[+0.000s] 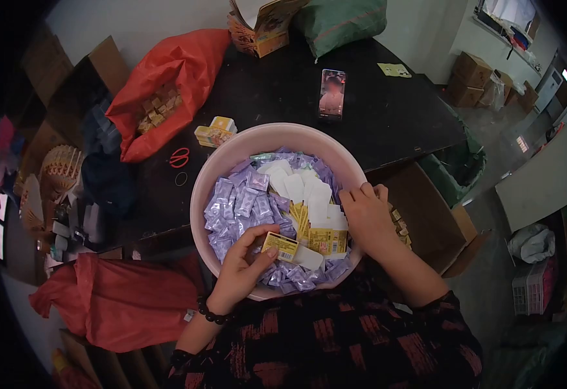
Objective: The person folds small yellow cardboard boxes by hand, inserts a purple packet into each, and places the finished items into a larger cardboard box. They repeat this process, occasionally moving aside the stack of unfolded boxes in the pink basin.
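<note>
A pink round basin (pixel 200 194) sits in front of me, filled with small purple sachets (pixel 244 201). On top of them, right of centre, lie several flat yellow-and-white cartons (pixel 325 240), some with white flaps fanned upward. My left hand (pixel 248 262) holds one small yellow carton (pixel 279 247) between thumb and fingers, its barcode side facing up and a white flap sticking out to the right. Over the basin's right rim is my right hand (pixel 369 217), fingers bent together beside the white flaps; whatever lies between its fingertips is hidden.
On the black table (pixel 277 91) are a phone (pixel 331 94), red scissors (pixel 179 157), a stack of cards (pixel 216 132) and an open red sack (pixel 186 71) of small boxes. An open cardboard box (pixel 419 194) stands right of the basin, a red sack (pixel 121 301) lower left.
</note>
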Demonstrator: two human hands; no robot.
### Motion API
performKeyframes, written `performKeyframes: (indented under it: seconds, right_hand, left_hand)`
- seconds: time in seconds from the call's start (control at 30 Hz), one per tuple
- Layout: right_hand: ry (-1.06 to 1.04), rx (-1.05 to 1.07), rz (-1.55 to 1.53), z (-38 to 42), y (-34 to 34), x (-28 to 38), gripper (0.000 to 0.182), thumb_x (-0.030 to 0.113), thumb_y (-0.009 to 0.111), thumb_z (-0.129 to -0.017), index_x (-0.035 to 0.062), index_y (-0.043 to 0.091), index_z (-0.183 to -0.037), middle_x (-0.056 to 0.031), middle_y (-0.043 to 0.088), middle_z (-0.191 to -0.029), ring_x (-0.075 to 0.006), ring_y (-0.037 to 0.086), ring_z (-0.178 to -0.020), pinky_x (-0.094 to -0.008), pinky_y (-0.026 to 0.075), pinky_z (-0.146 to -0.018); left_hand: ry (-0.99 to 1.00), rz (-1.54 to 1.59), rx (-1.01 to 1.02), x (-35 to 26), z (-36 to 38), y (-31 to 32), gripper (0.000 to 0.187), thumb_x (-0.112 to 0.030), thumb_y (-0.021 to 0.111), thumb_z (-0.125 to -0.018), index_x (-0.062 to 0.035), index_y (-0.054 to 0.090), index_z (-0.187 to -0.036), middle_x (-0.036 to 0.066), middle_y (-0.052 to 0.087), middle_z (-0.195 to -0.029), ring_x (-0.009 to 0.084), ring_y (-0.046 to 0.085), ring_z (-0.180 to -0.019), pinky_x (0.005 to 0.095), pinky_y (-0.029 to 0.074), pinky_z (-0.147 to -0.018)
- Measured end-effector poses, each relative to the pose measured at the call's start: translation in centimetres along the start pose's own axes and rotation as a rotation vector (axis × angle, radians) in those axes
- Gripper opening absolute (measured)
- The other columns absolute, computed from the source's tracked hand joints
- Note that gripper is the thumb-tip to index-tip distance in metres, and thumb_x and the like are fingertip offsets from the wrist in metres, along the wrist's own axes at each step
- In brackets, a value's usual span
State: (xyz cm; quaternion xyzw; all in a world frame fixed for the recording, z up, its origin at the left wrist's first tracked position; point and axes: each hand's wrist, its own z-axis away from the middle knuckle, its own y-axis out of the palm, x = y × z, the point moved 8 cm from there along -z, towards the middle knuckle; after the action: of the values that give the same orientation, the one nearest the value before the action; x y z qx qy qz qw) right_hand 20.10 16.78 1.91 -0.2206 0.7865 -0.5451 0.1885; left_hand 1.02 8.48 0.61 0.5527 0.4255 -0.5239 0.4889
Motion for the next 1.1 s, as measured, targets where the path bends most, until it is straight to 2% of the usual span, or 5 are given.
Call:
performKeyframes:
  seconds: [0.3, 0.5, 0.57, 0.67, 1.1]
  right_hand:
    - [0.147, -0.094, -0.315, 0.1, -0.5, -1.5, 0.022, 0.004, 0.053, -0.077, 0.0046, 0.061, -0.098, -0.0094, 0.061, -0.088, -0.0268, 0.055, -0.087, -0.0419, 0.035, -0.083]
    - [0.229, -0.238, -0.319, 0.1, -3.7, -1.4, 0.015, 0.004, 0.063, -0.084, 0.0043, 0.063, -0.099, -0.0112, 0.061, -0.094, -0.0279, 0.059, -0.085, -0.0373, 0.044, -0.072]
    - [0.136, -0.462, -0.811, 0.7, -6.9, -0.5, 0.017, -0.002, 0.063, -0.083, 0.0022, 0.063, -0.099, -0.0118, 0.059, -0.093, -0.0265, 0.060, -0.081, -0.0337, 0.048, -0.067]
    - [-0.054, -0.510, -0.910, 1.4, -8.3, 2.4, 0.021, -0.007, 0.065, -0.081, 0.0012, 0.062, -0.099, -0.0120, 0.059, -0.092, -0.0256, 0.060, -0.078, -0.0305, 0.050, -0.066]
    - [-0.212, -0.561, -0.898, 2.8, -6.0, 5.8, 0.028, -0.009, 0.068, -0.069, 0.0024, 0.062, -0.094, -0.0088, 0.066, -0.086, -0.0259, 0.063, -0.077, -0.0348, 0.047, -0.068]
  left_hand:
    - [0.004, 0.038, -0.057, 0.6, -0.1, -0.5, 0.036, -0.005, 0.057, -0.094, -0.0018, 0.048, -0.129, 0.005, 0.056, -0.121, 0.0103, 0.054, -0.110, 0.0239, 0.047, -0.090]
    - [-0.001, 0.076, -0.119, 0.6, -0.1, -0.8, 0.035, -0.005, 0.057, -0.095, -0.0008, 0.046, -0.127, 0.006, 0.056, -0.119, 0.0118, 0.055, -0.109, 0.0250, 0.047, -0.092]
    - [0.011, 0.077, -0.128, 0.4, -0.2, -0.7, 0.035, -0.005, 0.056, -0.095, -0.0007, 0.046, -0.127, 0.006, 0.055, -0.120, 0.0124, 0.055, -0.110, 0.0255, 0.047, -0.092]
    - [0.013, 0.144, -0.116, 0.7, -0.4, -0.2, 0.035, -0.004, 0.056, -0.095, -0.0006, 0.044, -0.127, 0.008, 0.054, -0.123, 0.0138, 0.054, -0.112, 0.0267, 0.047, -0.093]
    - [0.142, 0.227, 0.000, 0.4, -0.1, 1.0, 0.041, 0.006, 0.057, -0.090, -0.0006, 0.043, -0.128, 0.015, 0.046, -0.139, 0.0188, 0.052, -0.121, 0.0304, 0.045, -0.099]
